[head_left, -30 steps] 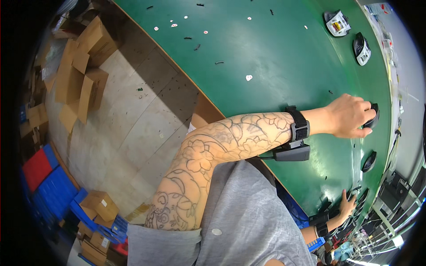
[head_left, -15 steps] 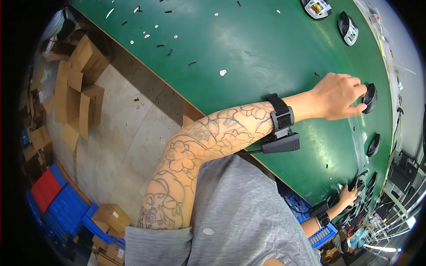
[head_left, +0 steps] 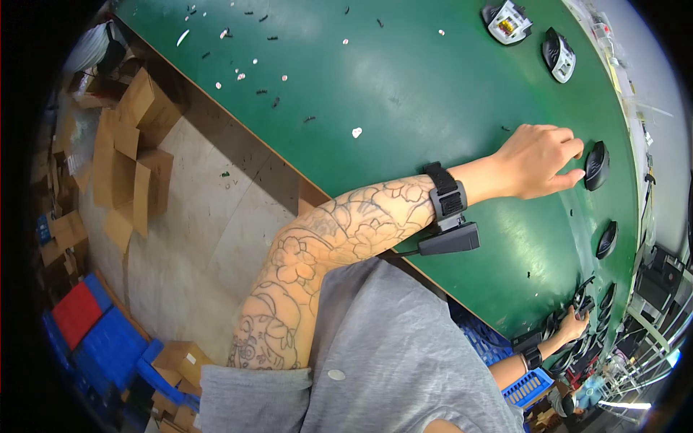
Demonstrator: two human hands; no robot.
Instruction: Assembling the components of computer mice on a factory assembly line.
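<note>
My left hand [head_left: 541, 160] hovers over the green table, thumb and fingers apart, with nothing between them. Just beyond its fingertips lies a black computer mouse [head_left: 596, 166], with a small gap between. Another black mouse [head_left: 608, 239] rests farther along the same edge of the table. At the lower right my right hand [head_left: 574, 327] is closed round a black mouse-like part [head_left: 585, 306], whose exact kind is too small to make out. Several dark mouse shapes and cables crowd around that hand.
Two opened mice with white insides, one [head_left: 508, 23] beside the other [head_left: 561, 55], lie at the far right. Small white bits [head_left: 356, 133] and black scraps [head_left: 310, 118] are scattered on the green table [head_left: 404, 101]. Cardboard boxes [head_left: 115, 169] and blue crates [head_left: 108, 346] stand at left.
My left hand has drawn back slightly from the black mouse it was touching; the mouse stays on the table. My right hand keeps its grip in nearly the same place.
</note>
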